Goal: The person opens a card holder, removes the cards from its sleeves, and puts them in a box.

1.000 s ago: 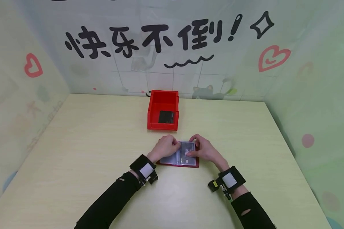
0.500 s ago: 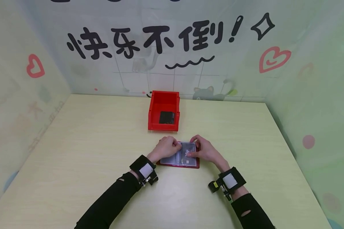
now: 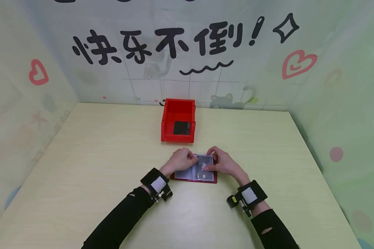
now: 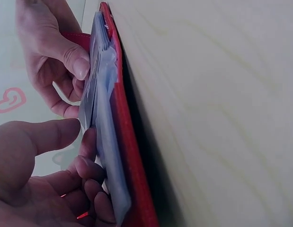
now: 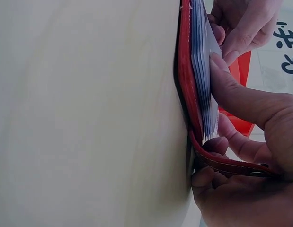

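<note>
A red card holder (image 3: 215, 178) lies spread on the table, with clear plastic sleeves in its middle. On its right-hand page is a grey card (image 3: 205, 160) with pale "VIP" lettering. My left hand (image 3: 181, 160) pinches that card's upper left corner between thumb and finger; in the left wrist view the card (image 4: 88, 106) stands a little apart from the sleeves there. My right hand (image 3: 225, 163) grips the holder's right side, its thumb pressing on the card. A red strap (image 5: 231, 165) with pale stitching runs between the right fingers in the right wrist view.
A red bin (image 3: 177, 138) stands behind the card holder, a flat black item (image 3: 181, 128) lying inside. Printed cloth walls (image 3: 261, 90) rise at the back and both sides of the pale wooden table (image 3: 112, 138). Both wrists carry strapped cameras.
</note>
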A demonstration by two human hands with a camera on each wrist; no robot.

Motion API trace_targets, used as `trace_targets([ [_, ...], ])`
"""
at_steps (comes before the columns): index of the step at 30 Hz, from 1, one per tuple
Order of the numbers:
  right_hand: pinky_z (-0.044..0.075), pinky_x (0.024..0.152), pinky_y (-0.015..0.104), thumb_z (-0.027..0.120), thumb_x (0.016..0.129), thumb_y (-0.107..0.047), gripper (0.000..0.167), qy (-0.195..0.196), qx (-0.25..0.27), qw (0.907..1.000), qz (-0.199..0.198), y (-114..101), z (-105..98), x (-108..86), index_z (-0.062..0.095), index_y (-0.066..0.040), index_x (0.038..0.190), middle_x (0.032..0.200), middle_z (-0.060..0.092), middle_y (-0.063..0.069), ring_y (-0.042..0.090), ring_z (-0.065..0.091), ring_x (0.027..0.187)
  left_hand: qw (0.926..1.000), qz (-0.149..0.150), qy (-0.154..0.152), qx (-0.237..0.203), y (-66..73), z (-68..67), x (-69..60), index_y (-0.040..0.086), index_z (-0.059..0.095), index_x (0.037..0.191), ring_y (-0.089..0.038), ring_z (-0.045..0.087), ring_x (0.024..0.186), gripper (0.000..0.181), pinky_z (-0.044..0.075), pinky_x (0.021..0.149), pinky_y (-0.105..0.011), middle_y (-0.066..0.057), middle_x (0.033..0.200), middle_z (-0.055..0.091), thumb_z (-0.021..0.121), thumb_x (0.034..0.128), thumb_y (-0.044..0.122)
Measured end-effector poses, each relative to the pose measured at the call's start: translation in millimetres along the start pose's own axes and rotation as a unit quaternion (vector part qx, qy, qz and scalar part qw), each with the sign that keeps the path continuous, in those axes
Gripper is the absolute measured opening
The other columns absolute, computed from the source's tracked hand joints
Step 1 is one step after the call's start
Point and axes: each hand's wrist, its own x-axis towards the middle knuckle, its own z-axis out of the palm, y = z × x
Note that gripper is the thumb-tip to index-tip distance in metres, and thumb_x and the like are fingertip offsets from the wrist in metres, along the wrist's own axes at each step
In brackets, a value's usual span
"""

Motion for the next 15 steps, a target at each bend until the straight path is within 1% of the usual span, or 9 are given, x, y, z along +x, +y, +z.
trace_targets([
  [5, 0.039, 0.069, 0.029, 0.084, 0.082, -0.018, 0.051, 0.0, 0.004, 1.0, -0.001, -1.0, -0.7, -0.7, 0.052, -0.008, 0.12, 0.087, 0.049, 0.009, 0.021, 0.049, 0.085, 1.0, -0.004, 0.002, -0.007, 1.4, -0.5, 0.1, 0.003, 0.067, 0.067, -0.016, 0.047, 0.062, 0.034, 0.029, 0.055, -0.024, -0.001, 0.055, 0.045, 0.065, 0.097, 0.02],
  [10, 0.039, 0.069, 0.029, 0.084, 0.081, -0.018, 0.052, 0.002, 0.007, 1.0, 0.003, -0.5, -0.5, -0.6, 0.052, -0.008, 0.121, 0.086, 0.048, 0.009, 0.021, 0.049, 0.085, 0.9995, -0.02, 0.002, -0.025, 2.8, -1.9, 1.3, 0.003, 0.071, 0.07, -0.017, 0.048, 0.062, 0.031, 0.03, 0.053, -0.024, -0.001, 0.054, 0.047, 0.065, 0.0966, 0.018],
  [12, 0.039, 0.069, 0.029, 0.084, 0.081, -0.018, 0.052, 0.003, 0.008, 0.9999, 0.005, -0.2, -0.2, -0.5, 0.052, -0.008, 0.121, 0.086, 0.048, 0.009, 0.021, 0.049, 0.085, 0.9996, -0.016, 0.01, -0.021, 2.4, -0.7, 1.8, 0.005, 0.068, 0.066, -0.016, 0.047, 0.06, 0.033, 0.029, 0.053, -0.024, -0.001, 0.053, 0.046, 0.065, 0.0963, 0.018],
  [15, 0.039, 0.069, 0.028, 0.084, 0.082, -0.018, 0.051, 0.004, 0.009, 0.9999, 0.007, -0.6, 0.0, -0.6, 0.053, -0.008, 0.121, 0.087, 0.049, 0.009, 0.021, 0.05, 0.086, 0.9997, 0.001, 0.025, -0.003, 2.4, 2.0, 1.0, 0.008, 0.06, 0.059, -0.015, 0.046, 0.057, 0.039, 0.029, 0.053, -0.024, 0.0, 0.051, 0.043, 0.064, 0.096, 0.017],
])
